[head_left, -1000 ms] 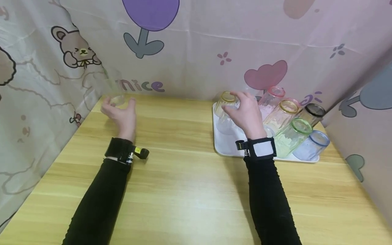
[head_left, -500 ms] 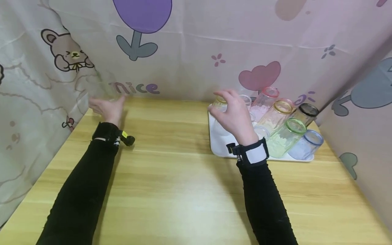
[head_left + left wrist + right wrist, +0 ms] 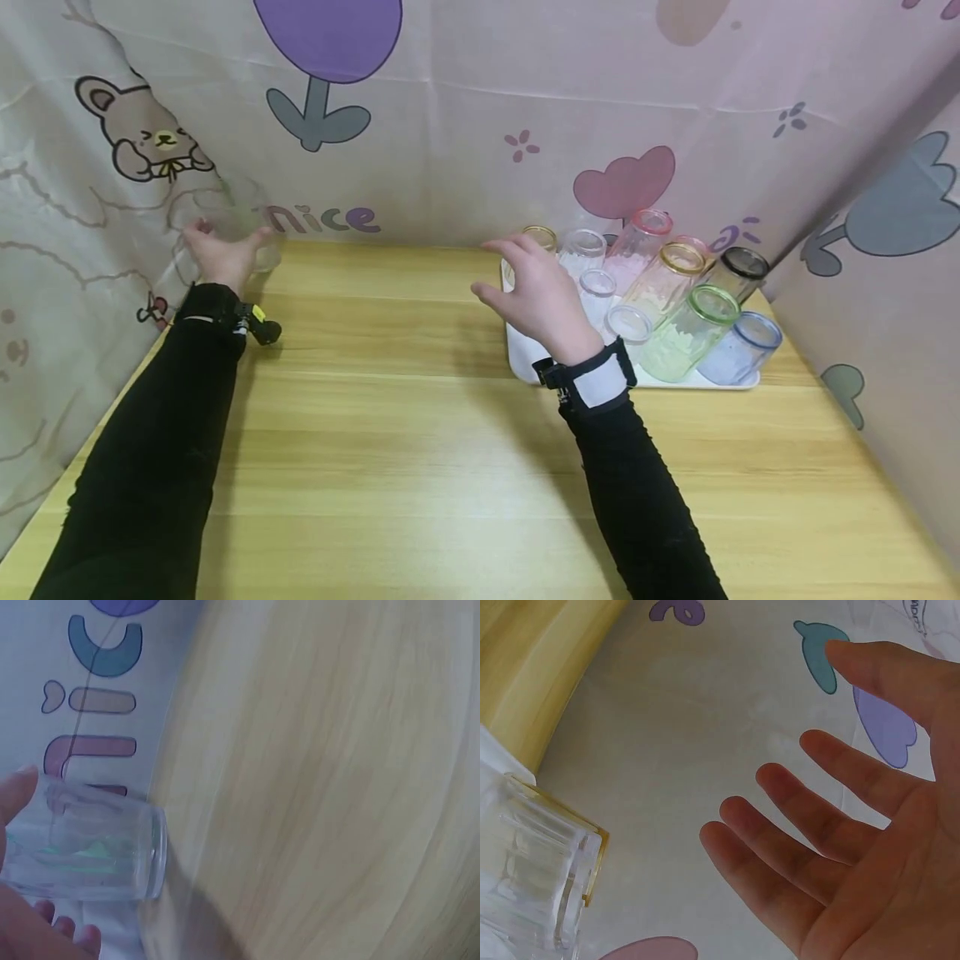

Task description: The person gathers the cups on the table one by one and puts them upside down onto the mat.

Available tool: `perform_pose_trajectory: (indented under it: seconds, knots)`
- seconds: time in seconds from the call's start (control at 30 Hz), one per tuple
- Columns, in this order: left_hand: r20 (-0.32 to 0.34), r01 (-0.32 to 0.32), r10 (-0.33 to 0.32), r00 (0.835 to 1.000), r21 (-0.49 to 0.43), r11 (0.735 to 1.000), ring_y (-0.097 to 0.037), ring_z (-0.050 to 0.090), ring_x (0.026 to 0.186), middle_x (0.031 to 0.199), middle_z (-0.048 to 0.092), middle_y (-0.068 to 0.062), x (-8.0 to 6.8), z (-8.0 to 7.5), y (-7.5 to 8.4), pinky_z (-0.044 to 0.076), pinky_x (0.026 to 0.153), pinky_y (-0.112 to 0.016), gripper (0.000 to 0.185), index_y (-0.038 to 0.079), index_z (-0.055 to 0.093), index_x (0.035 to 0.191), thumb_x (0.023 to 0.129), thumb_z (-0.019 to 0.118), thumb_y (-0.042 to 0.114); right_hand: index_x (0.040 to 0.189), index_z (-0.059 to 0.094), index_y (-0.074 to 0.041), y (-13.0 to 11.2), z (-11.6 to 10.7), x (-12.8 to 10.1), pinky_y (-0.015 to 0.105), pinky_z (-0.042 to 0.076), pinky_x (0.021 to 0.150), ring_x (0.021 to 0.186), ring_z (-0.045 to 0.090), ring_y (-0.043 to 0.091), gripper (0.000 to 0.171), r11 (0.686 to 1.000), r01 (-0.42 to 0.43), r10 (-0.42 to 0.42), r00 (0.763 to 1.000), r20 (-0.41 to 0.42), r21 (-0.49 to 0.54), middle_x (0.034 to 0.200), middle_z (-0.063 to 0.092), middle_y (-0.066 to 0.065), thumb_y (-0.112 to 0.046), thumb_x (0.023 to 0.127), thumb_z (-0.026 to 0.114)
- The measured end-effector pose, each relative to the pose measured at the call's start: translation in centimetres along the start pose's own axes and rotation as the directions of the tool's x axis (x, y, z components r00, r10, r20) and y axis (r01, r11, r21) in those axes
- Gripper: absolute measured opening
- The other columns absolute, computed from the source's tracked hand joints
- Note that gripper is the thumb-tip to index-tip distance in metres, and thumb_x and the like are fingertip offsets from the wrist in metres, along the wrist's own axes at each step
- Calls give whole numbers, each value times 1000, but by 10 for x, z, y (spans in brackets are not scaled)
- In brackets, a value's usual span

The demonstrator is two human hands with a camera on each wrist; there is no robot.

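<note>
My left hand (image 3: pixel 221 258) is at the far left corner of the table, thumb and fingers on either side of a clear glass (image 3: pixel 101 851). In the left wrist view the glass's thick end is close to where tabletop and curtain meet. A white tray (image 3: pixel 522 357) on the right carries several glasses, among them a green one (image 3: pixel 686 337), a blue one (image 3: pixel 738 350) and small clear ones. My right hand (image 3: pixel 543 300) hovers over the tray's left part, fingers spread and holding nothing. Behind it stands a yellow-ringed glass (image 3: pixel 540 862), partly hidden in the head view.
A printed curtain (image 3: pixel 450 167) hangs along the back edge and both sides. The wooden table (image 3: pixel 375 467) stretches between the hands and toward me. Close together on the tray stand a black-ringed glass (image 3: pixel 738 275) and a pink one (image 3: pixel 637 250).
My left hand has moved left with the clear glass, into the corner. The right hand has drifted left over the tray, uncovering small clear glasses. The head view has shifted slightly right.
</note>
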State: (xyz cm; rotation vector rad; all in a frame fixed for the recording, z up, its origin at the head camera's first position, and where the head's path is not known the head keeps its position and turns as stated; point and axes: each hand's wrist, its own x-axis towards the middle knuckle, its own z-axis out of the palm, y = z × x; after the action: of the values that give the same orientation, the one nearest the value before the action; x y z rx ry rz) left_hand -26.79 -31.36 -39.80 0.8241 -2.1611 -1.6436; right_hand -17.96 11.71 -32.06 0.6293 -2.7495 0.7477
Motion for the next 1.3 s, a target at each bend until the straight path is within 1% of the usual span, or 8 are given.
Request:
perform_pose_trajectory:
  seconds: [0.33, 0.5, 0.73, 0.83, 0.97, 1.07, 1.17, 1.3]
  knots:
    - [36, -63, 63, 997, 1, 998, -15, 26, 150, 167, 24, -5, -15, 10, 1, 24, 123, -24, 94, 18, 20, 159, 91, 79, 44, 138, 65, -10, -1, 3, 0, 48, 52, 102, 127, 60, 32, 52, 1000, 11, -11, 1000, -19, 0, 141, 61, 10, -31, 92, 78]
    - [94, 38, -13, 996, -270, 962, -15, 30, 146, 161, 23, 0, -33, 28, 7, 35, 117, -25, 95, 19, 21, 157, 89, 83, 39, 138, 65, -11, 1, 1, 1, 48, 50, 105, 130, 58, 31, 51, 1000, -12, 12, 1000, -26, 5, 142, 60, 10, -31, 93, 77]
    - [193, 173, -62, 979, -639, 749, -8, 45, 121, 129, 39, 7, -70, 48, 25, 42, 108, -23, 69, 19, 34, 131, 87, 86, 27, 137, 66, -10, 1, 1, -1, 48, 50, 104, 129, 58, 30, 51, 1000, -5, 7, 998, -65, 31, 140, 61, 9, -29, 92, 78]
    - [304, 267, -67, 950, -687, 675, -12, 44, 136, 142, 42, 10, -87, 49, 32, 22, 127, -36, 77, 23, 32, 143, 88, 85, 34, 137, 66, -10, 1, 2, -1, 47, 50, 103, 129, 58, 29, 50, 999, 7, -4, 996, -94, 37, 139, 62, 8, -28, 92, 78]
    - [436, 394, -86, 896, -689, 609, -14, 37, 149, 157, 37, 7, -105, 48, 40, -6, 129, -46, 94, 33, 24, 159, 86, 82, 49, 136, 66, -10, 1, 3, -1, 46, 50, 103, 128, 59, 28, 50, 999, 32, -26, 990, -138, 41, 137, 64, 8, -27, 91, 78]
    - [464, 437, -78, 882, -745, 504, -16, 40, 145, 154, 35, 3, -114, 50, 45, 17, 129, -38, 94, 37, 23, 160, 87, 81, 50, 136, 66, -9, 0, 4, -1, 46, 50, 103, 128, 59, 29, 50, 997, 51, -41, 984, -171, 55, 136, 64, 9, -25, 91, 79]
    - [488, 469, -37, 872, -812, 348, -17, 45, 139, 148, 39, -2, -120, 55, 49, 43, 114, -27, 87, 30, 24, 160, 92, 77, 47, 137, 66, -8, 0, 4, -1, 47, 50, 103, 127, 59, 30, 50, 995, 71, -55, 977, -206, 70, 136, 64, 11, -24, 91, 79]
    - [559, 550, 3, 829, -816, 179, -18, 55, 128, 141, 47, -5, -131, 61, 55, 52, 102, -24, 78, 16, 31, 153, 96, 72, 49, 139, 63, -6, 0, 5, 0, 46, 53, 96, 118, 62, 30, 52, 989, 121, -93, 959, -269, 91, 135, 63, 14, -21, 92, 79]
